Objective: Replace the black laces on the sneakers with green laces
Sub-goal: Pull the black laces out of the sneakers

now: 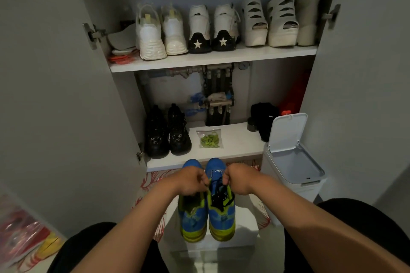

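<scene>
Two blue and lime-green sneakers stand side by side on the floor before an open shoe cabinet, toes toward it. The right sneaker (pixel 221 210) carries a loose black lace (pixel 219 193). The left sneaker (pixel 192 215) shows no black lace; my hand hides its upper part. My left hand (pixel 190 180) and my right hand (pixel 238 180) are both curled over the right sneaker's lacing, each pinching the black lace. A clear bag of green laces (pixel 209 138) lies on the cabinet's bottom shelf (pixel 239 146), behind the sneakers.
A white bin (pixel 292 162) with its lid up stands right of the sneakers. Black boots (pixel 167 133) sit on the bottom shelf's left; white shoes (pixel 199 29) line the upper shelf. Both cabinet doors are swung open. A red-patterned mat (pixel 153 182) lies underneath.
</scene>
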Demonstrator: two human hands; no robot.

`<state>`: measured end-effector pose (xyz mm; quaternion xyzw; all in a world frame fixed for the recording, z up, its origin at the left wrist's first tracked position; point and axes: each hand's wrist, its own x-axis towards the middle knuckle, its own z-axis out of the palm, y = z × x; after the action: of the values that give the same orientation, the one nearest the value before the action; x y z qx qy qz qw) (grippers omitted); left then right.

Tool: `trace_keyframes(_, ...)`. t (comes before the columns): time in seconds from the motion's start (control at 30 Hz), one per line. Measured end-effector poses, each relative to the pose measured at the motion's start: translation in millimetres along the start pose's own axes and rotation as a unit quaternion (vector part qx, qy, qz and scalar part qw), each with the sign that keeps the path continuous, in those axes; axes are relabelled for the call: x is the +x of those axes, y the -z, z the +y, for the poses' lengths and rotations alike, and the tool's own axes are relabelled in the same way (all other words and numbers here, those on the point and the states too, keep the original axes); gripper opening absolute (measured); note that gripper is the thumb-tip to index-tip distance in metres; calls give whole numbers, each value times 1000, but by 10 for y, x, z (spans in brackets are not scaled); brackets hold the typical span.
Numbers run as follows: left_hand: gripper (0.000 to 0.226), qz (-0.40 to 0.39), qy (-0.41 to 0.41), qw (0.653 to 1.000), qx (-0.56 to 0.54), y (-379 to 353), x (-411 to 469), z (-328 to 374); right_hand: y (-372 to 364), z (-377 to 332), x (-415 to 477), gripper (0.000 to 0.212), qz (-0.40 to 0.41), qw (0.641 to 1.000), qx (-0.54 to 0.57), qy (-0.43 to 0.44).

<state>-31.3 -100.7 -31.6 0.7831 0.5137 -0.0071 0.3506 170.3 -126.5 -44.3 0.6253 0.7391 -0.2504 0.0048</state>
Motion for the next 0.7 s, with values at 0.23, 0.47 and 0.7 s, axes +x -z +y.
trace_keyframes(0.23, 22, 146, 55, 984, 90, 272, 55, -406, -40, -201, 192, 38, 86, 996, 15, 34)
trace_keyframes(0.47, 17, 119, 53, 986, 103, 157, 209, -485, -153, -402, 457, 41, 70, 994, -23, 78)
trace_keyframes(0.7, 24, 54, 71, 988, 124, 66, 247, -605, -247, -523, 757, 37, 21, 996, -41, 80)
